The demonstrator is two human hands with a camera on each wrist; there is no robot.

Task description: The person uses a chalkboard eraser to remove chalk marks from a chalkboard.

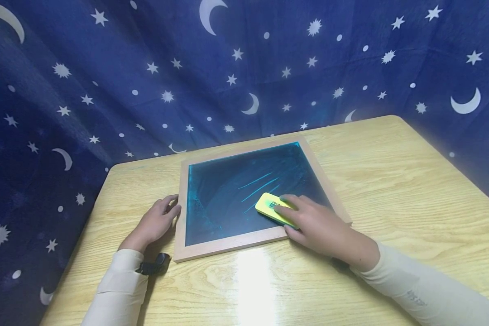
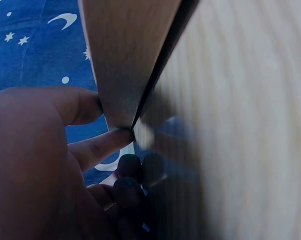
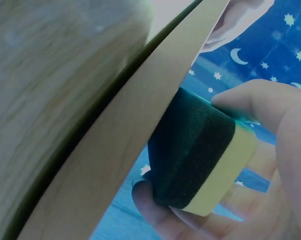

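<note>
A small chalkboard (image 1: 232, 242) with a pale wooden frame lies flat on the table. Turquoise chalk strokes (image 1: 261, 186) run slantwise across its dark surface, with smeared chalk near the left and upper right edges. My right hand (image 1: 319, 226) grips a yellow chalkboard eraser (image 1: 266, 204) and holds it against the board's lower right part. Its dark felt side (image 3: 190, 150) faces the board, as the right wrist view shows. At the left side of the frame (image 2: 125, 50), my left hand (image 1: 156, 221) pinches the edge, thumb at the upper edge and forefinger down by the tabletop.
The light wood-grain table (image 1: 391, 181) extends on both sides of the board. A dark blue curtain (image 1: 203, 72) with white moons and stars hangs behind it and at the left. A black strap device (image 1: 156, 265) sits at the left wrist.
</note>
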